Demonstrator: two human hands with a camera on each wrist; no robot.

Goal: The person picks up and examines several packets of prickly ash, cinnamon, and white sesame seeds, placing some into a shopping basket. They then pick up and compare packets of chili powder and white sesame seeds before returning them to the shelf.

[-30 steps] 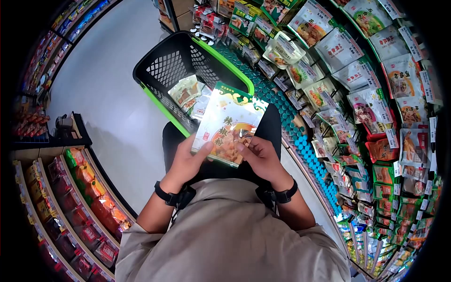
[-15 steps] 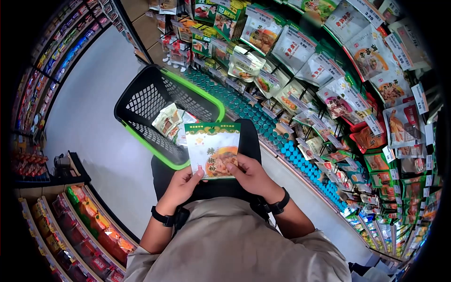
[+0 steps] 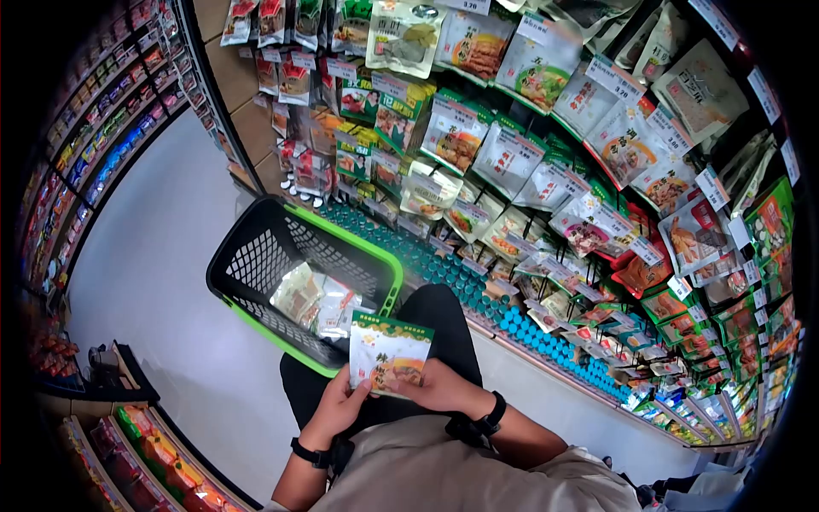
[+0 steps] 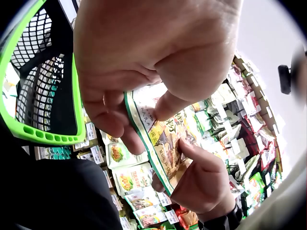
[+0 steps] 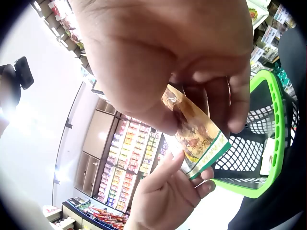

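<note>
Both hands hold a white seasoning packet (image 3: 388,352) with a green top band and a food picture, low in front of the lap. My left hand (image 3: 339,403) pinches its lower left corner, thumb on the printed front and fingers behind. On the lower right side, my right hand (image 3: 439,389) pinches it, the thumb (image 4: 194,152) pressing the front in the left wrist view. Beyond the packet stands a black shopping basket (image 3: 256,247) with a green rim; the packet's upper left overlaps that rim in the head view. Several pale packets (image 3: 299,292) lie inside the basket.
On the right rises a shelf wall of hanging seasoning packets (image 3: 503,162) with price tags. Rows of teal-lidded jars (image 3: 444,270) line its lower part. Snack shelves (image 3: 158,456) stand at the lower left, with more (image 3: 102,111) at the far left. Pale floor (image 3: 153,230) runs between.
The head view has tilted up, showing more of the shelf wall; basket and hands sit lower in the picture. The packet appears smaller and lower, still held by both hands.
</note>
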